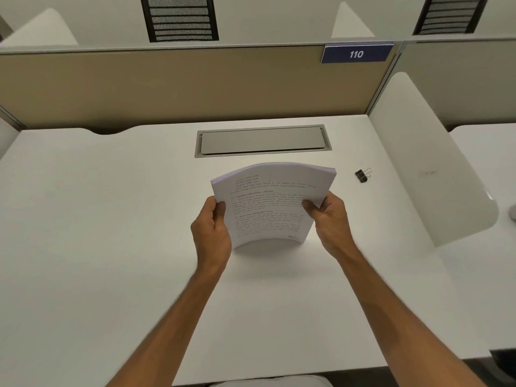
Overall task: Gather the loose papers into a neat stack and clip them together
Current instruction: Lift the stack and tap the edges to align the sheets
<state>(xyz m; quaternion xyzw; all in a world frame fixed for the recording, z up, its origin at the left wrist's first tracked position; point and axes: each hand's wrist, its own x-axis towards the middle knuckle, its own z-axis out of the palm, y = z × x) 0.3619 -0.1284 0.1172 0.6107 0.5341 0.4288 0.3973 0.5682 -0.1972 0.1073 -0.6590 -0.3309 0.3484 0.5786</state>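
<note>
A stack of printed white papers [269, 202] stands upright on its lower edge on the white desk [111, 219], bowed slightly toward me. My left hand [212, 230] grips its left side and my right hand [328, 219] grips its right side, thumbs on the front page. A small black binder clip [362, 175] lies on the desk to the right of the stack, apart from both hands.
A grey cable-tray lid [262, 141] is set into the desk behind the papers. A tan partition [167, 85] with a blue "110" sign [356, 53] closes off the back. A white side divider [424, 163] stands along the right edge.
</note>
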